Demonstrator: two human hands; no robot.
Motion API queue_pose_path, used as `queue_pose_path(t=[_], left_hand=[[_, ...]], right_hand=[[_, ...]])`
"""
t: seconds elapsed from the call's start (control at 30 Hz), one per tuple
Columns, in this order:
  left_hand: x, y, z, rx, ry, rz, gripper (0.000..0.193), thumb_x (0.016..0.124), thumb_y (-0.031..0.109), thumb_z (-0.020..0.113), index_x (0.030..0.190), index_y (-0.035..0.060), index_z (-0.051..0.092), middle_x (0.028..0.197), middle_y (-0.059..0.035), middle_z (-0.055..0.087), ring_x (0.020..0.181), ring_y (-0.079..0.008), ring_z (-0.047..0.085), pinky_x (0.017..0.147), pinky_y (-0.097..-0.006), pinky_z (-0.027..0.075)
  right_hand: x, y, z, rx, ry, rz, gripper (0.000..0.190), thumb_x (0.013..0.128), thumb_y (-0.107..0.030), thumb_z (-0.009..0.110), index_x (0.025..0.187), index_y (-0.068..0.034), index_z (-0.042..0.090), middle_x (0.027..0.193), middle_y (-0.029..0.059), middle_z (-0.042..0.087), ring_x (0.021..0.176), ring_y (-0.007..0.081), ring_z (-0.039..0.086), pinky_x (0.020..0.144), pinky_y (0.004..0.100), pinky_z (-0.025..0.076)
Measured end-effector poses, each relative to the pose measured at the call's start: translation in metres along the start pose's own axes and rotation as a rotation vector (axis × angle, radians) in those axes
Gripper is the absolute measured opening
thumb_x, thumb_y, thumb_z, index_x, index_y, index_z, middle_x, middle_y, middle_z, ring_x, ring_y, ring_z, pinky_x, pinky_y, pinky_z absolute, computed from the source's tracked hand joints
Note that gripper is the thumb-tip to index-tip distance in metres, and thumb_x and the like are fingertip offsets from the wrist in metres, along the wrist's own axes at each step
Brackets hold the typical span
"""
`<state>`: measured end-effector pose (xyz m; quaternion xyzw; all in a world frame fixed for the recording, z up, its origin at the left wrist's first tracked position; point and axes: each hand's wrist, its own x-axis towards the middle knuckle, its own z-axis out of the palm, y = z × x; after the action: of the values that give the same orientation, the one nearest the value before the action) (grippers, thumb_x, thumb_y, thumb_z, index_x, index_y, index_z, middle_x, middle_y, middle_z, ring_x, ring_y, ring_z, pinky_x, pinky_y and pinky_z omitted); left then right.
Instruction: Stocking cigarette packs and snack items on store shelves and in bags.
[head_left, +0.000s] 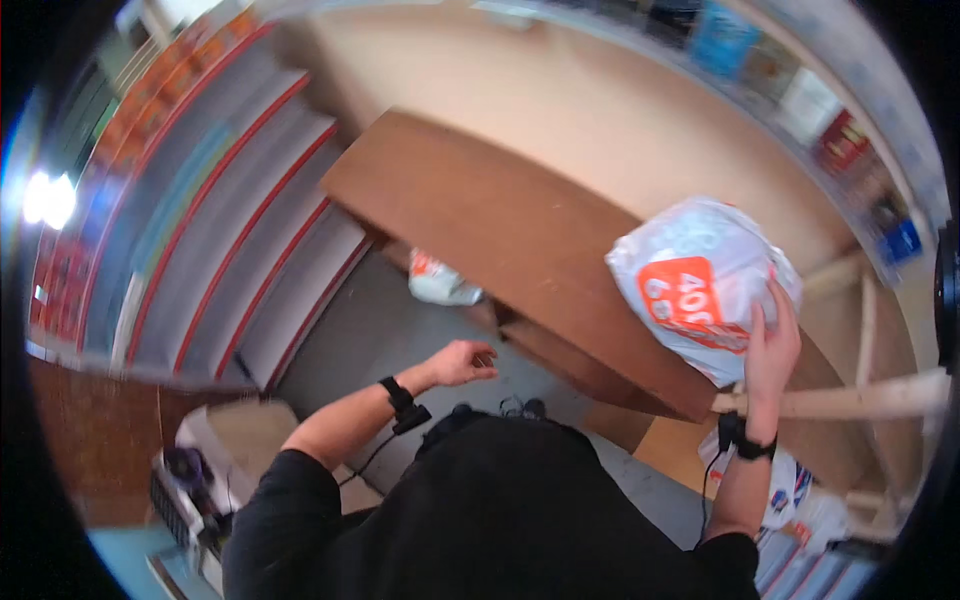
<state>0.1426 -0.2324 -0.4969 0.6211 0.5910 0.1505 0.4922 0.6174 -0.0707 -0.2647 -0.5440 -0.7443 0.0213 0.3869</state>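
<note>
A full white plastic bag (690, 285) with orange printed patches stands on the right end of a brown wooden counter top (480, 202). My right hand (772, 345) lies against the bag's near right side, thumb and fingers on the plastic; whether it grips the film I cannot tell. My left hand (463, 363) hangs in the air in front of the counter, fingers loosely bent and nothing in them. Below the counter's front edge, a second white and orange bag (442, 281) shows partly, its upper side hidden by the top.
Tiered shelves (247, 247) with red edges rise on the left. A white machine (217, 480) is behind my left arm. At right, a wooden rail (862, 397) runs beside the counter, with more plastic bags (784, 487) below. Blurred goods (840, 142) line the upper right.
</note>
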Motion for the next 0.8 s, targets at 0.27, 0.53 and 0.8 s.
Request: queue_pose_path(t=[0.27, 0.53, 0.8], left_hand=[[-0.034, -0.131, 0.037, -0.344, 0.199, -0.374, 0.049, 0.094, 0.039, 0.084, 0.125, 0.0009, 0.077, 0.095, -0.0107, 0.082, 0.087, -0.0244, 0.078, 0.086, -0.0398, 0.062], [0.067, -0.213, -0.047, 0.019, 0.404, -0.233, 0.054, 0.088, 0.036, 0.087, 0.128, 0.0022, 0.074, 0.123, -0.0190, 0.078, 0.116, -0.0375, 0.074, 0.101, -0.0468, 0.059], [0.216, -0.273, -0.144, 0.621, 0.342, 0.112, 0.048, 0.092, 0.029, 0.079, 0.135, 0.0070, 0.073, 0.141, -0.0150, 0.072, 0.135, -0.0359, 0.063, 0.118, -0.0521, 0.048]], right_hand=[[-0.063, -0.067, 0.136, 0.332, -0.308, -0.324, 0.025, 0.094, 0.001, 0.079, 0.119, 0.000, 0.075, 0.117, 0.0161, 0.077, 0.111, 0.0360, 0.073, 0.098, 0.0448, 0.057], [-0.112, -0.181, 0.269, 0.437, -0.899, -0.565, 0.017, 0.091, -0.005, 0.081, 0.108, -0.003, 0.077, 0.096, 0.0135, 0.077, 0.088, 0.0343, 0.073, 0.080, 0.0438, 0.059], [-0.173, -0.220, 0.338, 0.161, -1.200, -0.126, 0.022, 0.094, -0.009, 0.081, 0.116, -0.007, 0.077, 0.105, 0.0127, 0.078, 0.097, 0.0355, 0.074, 0.084, 0.0446, 0.061]])
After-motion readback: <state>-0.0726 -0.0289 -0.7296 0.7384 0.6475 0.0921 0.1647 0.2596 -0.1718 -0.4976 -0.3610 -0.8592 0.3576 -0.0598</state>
